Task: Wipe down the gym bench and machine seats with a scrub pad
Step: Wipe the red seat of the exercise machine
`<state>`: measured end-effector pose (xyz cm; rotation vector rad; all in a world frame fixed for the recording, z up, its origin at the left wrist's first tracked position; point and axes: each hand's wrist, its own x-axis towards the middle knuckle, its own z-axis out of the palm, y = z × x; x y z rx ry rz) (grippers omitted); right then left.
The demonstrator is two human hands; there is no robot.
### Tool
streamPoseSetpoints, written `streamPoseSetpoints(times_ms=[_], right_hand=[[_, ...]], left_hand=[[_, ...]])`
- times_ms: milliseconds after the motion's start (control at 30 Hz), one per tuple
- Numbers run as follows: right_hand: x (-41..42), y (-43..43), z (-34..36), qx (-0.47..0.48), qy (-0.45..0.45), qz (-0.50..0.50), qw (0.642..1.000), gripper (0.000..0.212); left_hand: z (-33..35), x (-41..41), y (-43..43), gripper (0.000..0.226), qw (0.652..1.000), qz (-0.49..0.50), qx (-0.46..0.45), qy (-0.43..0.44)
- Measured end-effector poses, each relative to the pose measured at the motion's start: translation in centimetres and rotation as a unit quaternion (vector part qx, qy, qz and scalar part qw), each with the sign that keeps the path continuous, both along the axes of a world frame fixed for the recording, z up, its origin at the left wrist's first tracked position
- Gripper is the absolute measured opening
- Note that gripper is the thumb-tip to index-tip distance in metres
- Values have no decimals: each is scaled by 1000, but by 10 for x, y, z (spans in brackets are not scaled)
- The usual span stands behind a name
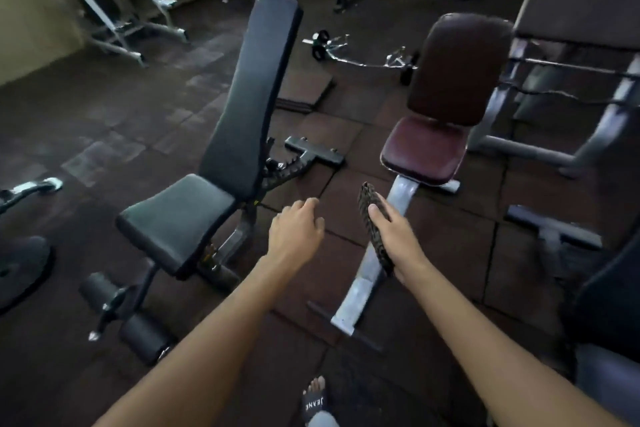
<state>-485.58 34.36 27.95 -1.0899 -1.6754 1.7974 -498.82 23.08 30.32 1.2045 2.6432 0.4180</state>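
We held both arms out over the floor [104, 107], in the gap between the bench [176, 218] and the seat [424, 149]. Our right hand [398, 239] grasped the pad [366, 203], fingers wrapped behind it and the thumb laid along its near face. The pad stood on edge in the air, its far end pointing toward the seat's front edge but well short of it, and it lay above the seat's steel beam [360, 288] without touching. Our left hand [296, 230] hung beside it, fingers loosely curled and relaxed, holding nothing, just off the right edge of the bench.

The bench was black, its backrest [256, 87] raised steeply and its foot rollers [142, 336] nearest us. The seat was maroon, with an upright back pad [457, 69]. Between the two ran an open strip of rubber tiles, where our sandalled foot [315, 402] stood at the near end. The bench's rear foot [313, 151] reached into that strip near the seat's left corner.

To the left of the bench the floor lay open up to a weight plate [20, 270] at the frame's edge. Beyond the strip a curl bar [363, 62] lay on the floor behind the seat. A larger padded frame [581, 10] crowded the seat's right side, its legs close to the seat's right edge.
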Motion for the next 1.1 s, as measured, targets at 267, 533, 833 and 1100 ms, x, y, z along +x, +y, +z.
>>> streamPoseSetpoints(times_ms=[267,533,833,1100], right_hand=[[-5,142,-9,-27,-26,-184,982,41],[-18,337,-94,-50,-96,-206,973,44],[-69,554,-217,-16,-230,-137,963,50],[-96,599,-347,168,-315,-22,934,52]], left_hand=[[-13,-52,193,43,984,-175,-30,-21],[-87,-66,422,33,971,-226,-55,-52],[-239,-101,644,41,973,-179,-119,-81],[-372,-145,718,45,976,-198,-89,-24]])
